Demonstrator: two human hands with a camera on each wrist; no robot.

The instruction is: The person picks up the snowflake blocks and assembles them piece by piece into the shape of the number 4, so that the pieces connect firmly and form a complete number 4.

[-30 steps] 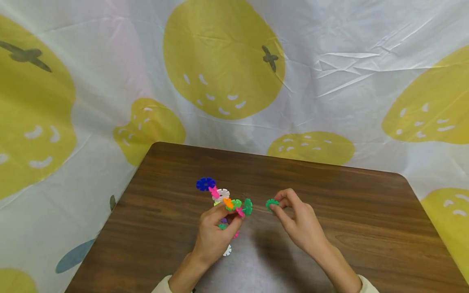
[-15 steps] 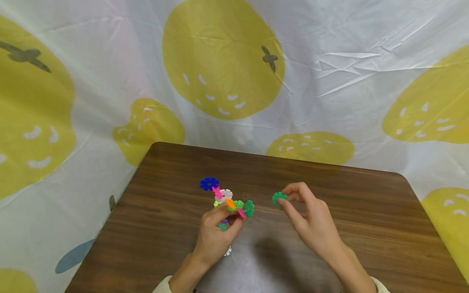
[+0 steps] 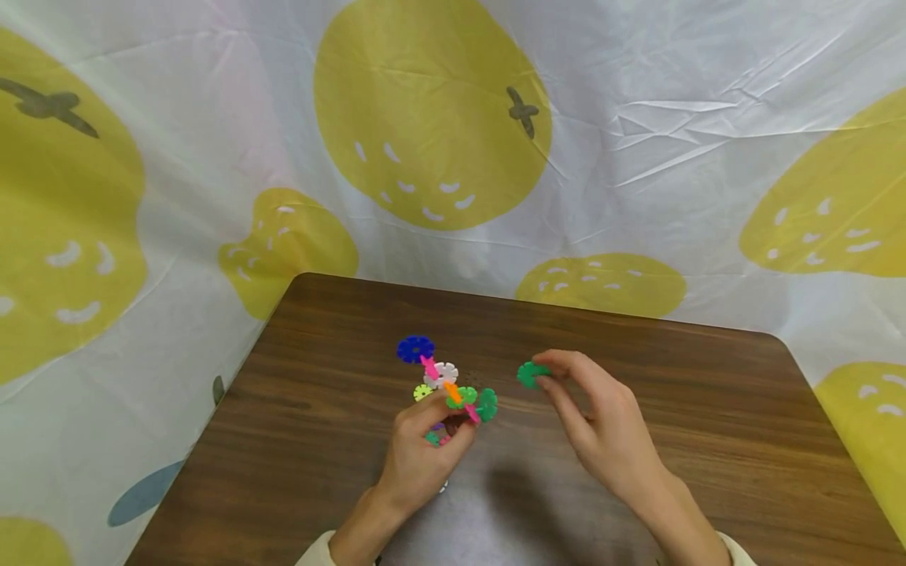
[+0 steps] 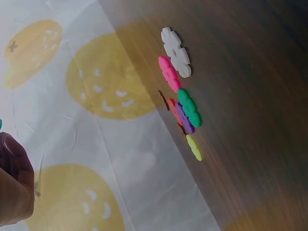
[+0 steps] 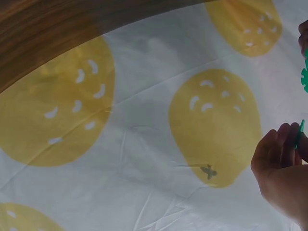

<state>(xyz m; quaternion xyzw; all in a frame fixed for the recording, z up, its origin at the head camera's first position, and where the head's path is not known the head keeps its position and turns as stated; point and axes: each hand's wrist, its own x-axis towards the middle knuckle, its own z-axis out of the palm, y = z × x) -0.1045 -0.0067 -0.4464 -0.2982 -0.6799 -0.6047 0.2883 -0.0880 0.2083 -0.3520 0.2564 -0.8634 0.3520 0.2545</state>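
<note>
In the head view my left hand [image 3: 425, 448] pinches a chain of notched plastic snowflake discs. A blue disc [image 3: 415, 349] forms its far end, followed by pink, a white disc [image 3: 442, 375], an orange disc [image 3: 453, 391], light green and pink. A green disc [image 3: 487, 404] sits at the chain's near right end. To the right, my right hand [image 3: 602, 428] pinches a loose green disc [image 3: 531, 375] between thumb and fingers, apart from the chain. The right wrist view shows that loose disc edge-on [image 5: 300, 134] in the fingers.
Loose discs lie on the brown wooden table [image 3: 708, 409], partly hidden behind the left hand. The left wrist view shows them: a white disc [image 4: 176, 52], a pink disc [image 4: 169, 74], a green disc [image 4: 189, 108], purple, red and yellow ones. A fruit-patterned curtain [image 3: 602, 157] hangs behind.
The left hand and its chain have drifted slightly right. My right hand moved up and right with the green disc, then the disc swung slightly back left and up.
</note>
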